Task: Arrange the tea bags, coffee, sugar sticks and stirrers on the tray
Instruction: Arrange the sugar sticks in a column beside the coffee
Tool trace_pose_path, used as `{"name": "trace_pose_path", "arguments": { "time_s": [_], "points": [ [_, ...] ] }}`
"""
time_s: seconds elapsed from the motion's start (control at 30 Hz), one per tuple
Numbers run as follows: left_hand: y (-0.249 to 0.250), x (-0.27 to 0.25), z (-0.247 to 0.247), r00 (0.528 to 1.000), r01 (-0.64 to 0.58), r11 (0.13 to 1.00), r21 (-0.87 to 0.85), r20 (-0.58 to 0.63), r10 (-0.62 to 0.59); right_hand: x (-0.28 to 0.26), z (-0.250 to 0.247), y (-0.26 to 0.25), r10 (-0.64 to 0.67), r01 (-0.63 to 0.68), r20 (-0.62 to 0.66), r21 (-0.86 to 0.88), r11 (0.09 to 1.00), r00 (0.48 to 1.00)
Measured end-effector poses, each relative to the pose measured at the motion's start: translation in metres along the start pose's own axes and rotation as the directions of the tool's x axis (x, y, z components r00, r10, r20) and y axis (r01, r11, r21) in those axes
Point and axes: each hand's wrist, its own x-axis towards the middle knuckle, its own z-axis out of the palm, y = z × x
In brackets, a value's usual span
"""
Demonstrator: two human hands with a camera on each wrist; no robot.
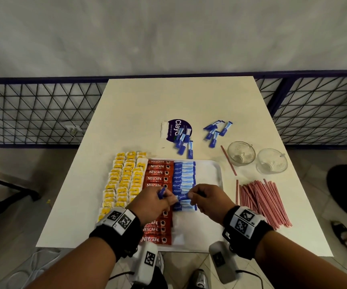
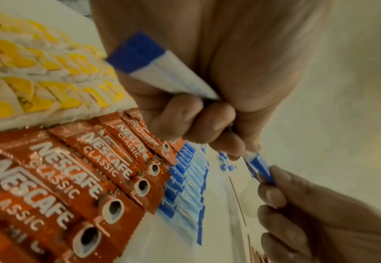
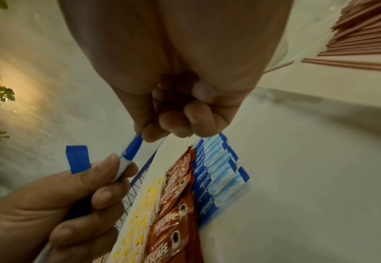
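A white tray [image 1: 210, 170] holds rows of yellow tea bags [image 1: 124, 178], red coffee sticks [image 1: 159, 173] and a column of blue sugar sticks [image 1: 184, 174]. Over that column's near end, both hands pinch one blue sugar stick [image 1: 182, 197] between them. My left hand [image 1: 173, 200] holds its left end and also grips a few spare sugar sticks [image 2: 162, 67] in its curled fingers. My right hand [image 1: 191, 197] pinches the stick's [image 3: 131, 147] right end. A heap of red stirrers [image 1: 262, 201] lies on the table right of the tray.
Loose sugar sticks lie beyond the tray, one cluster [image 1: 184, 142] on a round purple label [image 1: 173, 126] and another [image 1: 215, 130] to its right. A single stirrer [image 1: 228, 160] and two glass cups [image 1: 241, 153] [image 1: 271, 161] sit at the right. The tray's right part is bare.
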Motion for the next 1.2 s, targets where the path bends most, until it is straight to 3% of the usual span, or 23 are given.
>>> {"name": "trace_pose_path", "arguments": {
  "time_s": [0.2,0.3,0.43,0.53,0.67,0.73,0.87,0.93,1.03,1.13,1.2],
  "points": [
    [0.006,-0.004,0.007,1.0,0.004,0.992,-0.125,0.003,-0.004,0.002,0.001,0.003,0.021,-0.01,-0.106,0.108,0.994,0.994],
    [0.009,-0.006,0.011,0.992,-0.019,0.999,-0.05,0.121,0.025,0.002,0.001,0.002,0.008,0.012,-0.132,0.156,0.988,0.991],
    [0.02,-0.01,0.025,0.973,-0.026,1.0,-0.017,0.23,0.029,0.0,0.003,-0.007,-0.048,0.056,-0.094,0.083,0.995,0.994],
    [0.029,-0.011,0.033,0.988,0.059,0.973,-0.225,0.15,-0.025,0.0,0.005,-0.011,-0.064,0.071,-0.081,0.09,0.993,0.995],
    [0.031,-0.008,0.034,0.981,0.144,0.788,-0.599,-0.02,-0.195,-0.004,0.001,-0.009,-0.014,0.039,-0.087,0.296,0.954,0.996],
    [0.032,-0.008,0.033,0.976,0.138,0.724,-0.676,-0.033,-0.216,-0.007,0.001,-0.008,-0.011,0.032,-0.069,0.318,0.948,0.998],
    [0.029,-0.005,0.032,0.962,0.124,0.674,-0.728,-0.078,-0.261,-0.009,-0.001,-0.003,0.029,-0.004,-0.071,0.326,0.945,0.997],
    [0.023,-0.003,0.03,0.956,0.111,0.689,-0.717,-0.111,-0.27,-0.01,-0.004,-0.001,0.032,-0.01,-0.072,0.288,0.958,0.997],
    [0.014,-0.002,0.027,0.963,0.118,0.814,-0.569,-0.136,-0.234,-0.01,-0.005,0.008,0.076,-0.061,-0.092,0.162,0.985,0.993],
    [-0.001,-0.001,0.017,0.952,0.133,0.931,-0.34,-0.218,-0.216,-0.011,-0.004,0.034,0.204,-0.196,-0.093,0.089,0.976,0.975],
    [-0.01,-0.001,0.009,0.941,0.134,0.944,-0.302,-0.258,-0.217,-0.012,0.0,0.05,0.293,-0.294,-0.04,-0.02,0.956,0.955]
  ]
}}
